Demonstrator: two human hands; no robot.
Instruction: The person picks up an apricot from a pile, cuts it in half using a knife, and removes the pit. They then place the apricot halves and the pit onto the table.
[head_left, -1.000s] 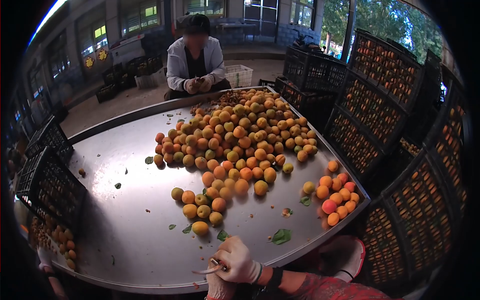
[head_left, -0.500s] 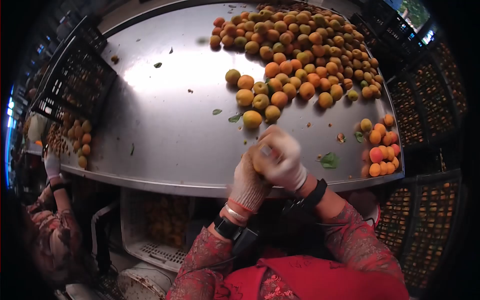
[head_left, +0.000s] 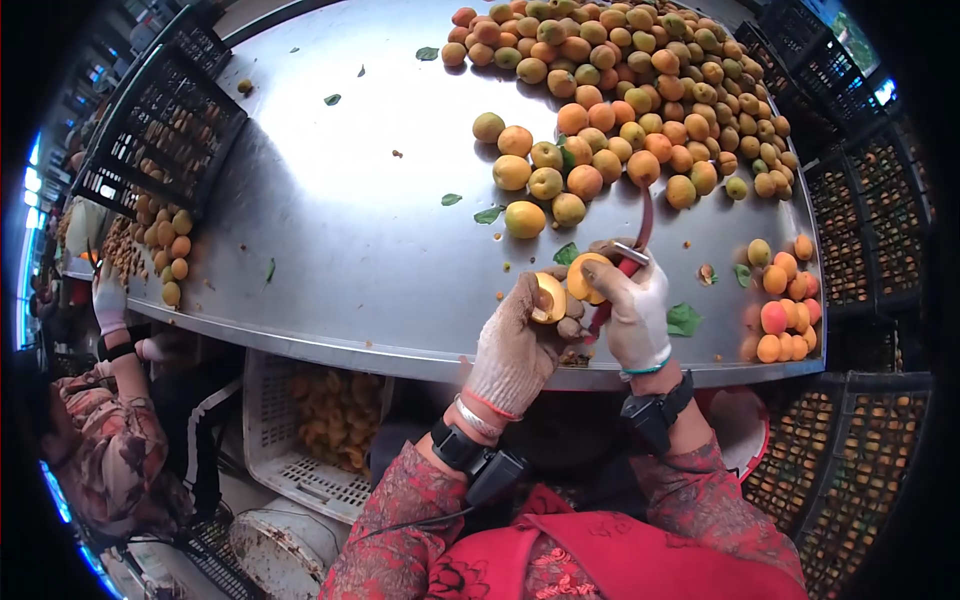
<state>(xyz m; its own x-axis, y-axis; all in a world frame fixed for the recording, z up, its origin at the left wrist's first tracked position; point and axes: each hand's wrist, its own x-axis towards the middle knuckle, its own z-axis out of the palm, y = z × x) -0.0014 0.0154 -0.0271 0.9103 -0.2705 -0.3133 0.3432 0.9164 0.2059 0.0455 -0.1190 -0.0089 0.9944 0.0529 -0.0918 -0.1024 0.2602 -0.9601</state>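
My left hand point(head_left: 515, 345), in a stained white knit glove, is closed around an apricot half point(head_left: 549, 298) whose hollow cut face shows. Close beside it, my right hand point(head_left: 640, 315), gloved too, pinches another apricot half point(head_left: 583, 280) between thumb and fingers. That same hand also grips a red-handled knife point(head_left: 645, 222), its narrow curved part pointing away from me toward the fruit pile. Both hands are just above the metal table's near edge. The nearest loose whole apricot point(head_left: 525, 220) lies beyond my left hand.
A large apricot pile point(head_left: 640, 90) covers the far right of the metal table point(head_left: 340, 240). More apricots point(head_left: 785, 315) sit at the right corner. A black crate point(head_left: 160, 130) stands left, near a co-worker's gloved hand point(head_left: 110, 300). Below the edge is a white crate point(head_left: 270, 430) of fruit.
My hands were pressed together around a blurred fruit; now they are apart, each with an apricot half. The knife now shows plainly in my right hand. The view has shifted slightly.
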